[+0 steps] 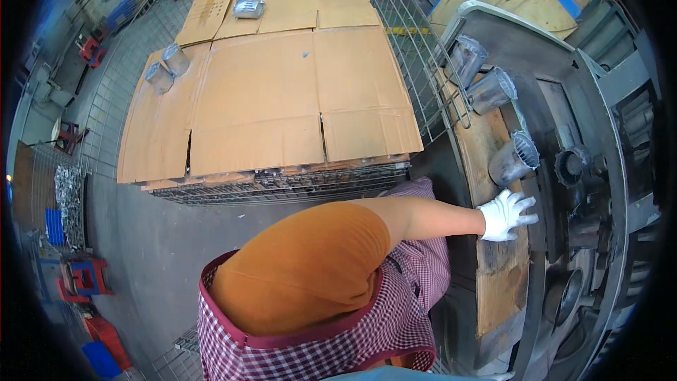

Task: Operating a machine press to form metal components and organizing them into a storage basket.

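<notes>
My left hand [506, 216], in a white glove, reaches to the right with its fingers spread and nothing in them. It is over the edge of a worn wooden board [502, 289]; whether it presses on the wood I cannot tell. Just beyond it a grey metal cup [509, 164] with a jagged rim lies tilted on the board. Two similar items, a cup [486, 93] and another cup [465, 60], are farther along. Right of the hand, inside the machine, is a dark round toothed part [570, 166]. My right hand is not in view.
A wire cage [282, 187] topped with cardboard sheets [257, 106] stands to the left. On the cardboard are two grey cylinders [159, 78] and a wrapped grey packet [248, 8]. The machine's metal frame [612, 190] rises at right. Red and blue stools [88, 276] stand far left.
</notes>
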Available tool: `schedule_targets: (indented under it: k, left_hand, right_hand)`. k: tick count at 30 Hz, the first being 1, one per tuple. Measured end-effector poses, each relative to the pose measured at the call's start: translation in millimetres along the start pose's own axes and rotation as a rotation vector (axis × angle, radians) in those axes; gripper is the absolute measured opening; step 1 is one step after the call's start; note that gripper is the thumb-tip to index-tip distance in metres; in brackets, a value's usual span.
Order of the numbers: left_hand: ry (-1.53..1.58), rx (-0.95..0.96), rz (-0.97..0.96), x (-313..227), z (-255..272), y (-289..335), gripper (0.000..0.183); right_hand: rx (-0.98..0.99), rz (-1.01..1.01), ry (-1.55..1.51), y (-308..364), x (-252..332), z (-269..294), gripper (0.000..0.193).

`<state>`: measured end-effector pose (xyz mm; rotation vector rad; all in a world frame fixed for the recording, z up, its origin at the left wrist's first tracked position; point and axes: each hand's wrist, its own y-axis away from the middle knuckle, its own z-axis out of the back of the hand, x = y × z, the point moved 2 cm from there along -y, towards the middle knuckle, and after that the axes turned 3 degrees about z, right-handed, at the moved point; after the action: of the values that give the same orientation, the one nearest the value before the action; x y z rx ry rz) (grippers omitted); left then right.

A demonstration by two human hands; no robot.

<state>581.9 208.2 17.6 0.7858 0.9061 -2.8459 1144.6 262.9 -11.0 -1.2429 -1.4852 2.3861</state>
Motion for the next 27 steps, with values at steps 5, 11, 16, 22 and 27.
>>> schedule_targets:
  k: [5,11,16,22,27]
  left_hand:
    - [-0.052,0.13,-0.022,1.7,-13.8,-1.9,0.042]
    - [-0.081,0.088,-0.121,-4.2,-4.5,-4.5,0.028]
    - [-0.21,0.231,-0.044,0.5,4.7,-6.4,0.03]
    - [-0.216,0.134,-0.085,7.3,-20.4,-4.4,0.033]
    - [-0.157,-0.039,-0.039,-1.6,-13.7,-7.2,0.037]
  right_hand:
    - [0.118,-0.071,-0.112,-26.1,1.5,50.9,0.02]
    - [0.166,0.164,-0.173,42.3,-36.1,-45.4,0.031]
    - [0.542,-0.677,-0.604,-23.3,-5.6,78.5,0.037]
    - [0.349,-0.579,-0.545,-54.9,-0.4,119.5,0.049]
    - [0.447,-0.578,-0.541,-67.6,-2.9,135.9,0.037]
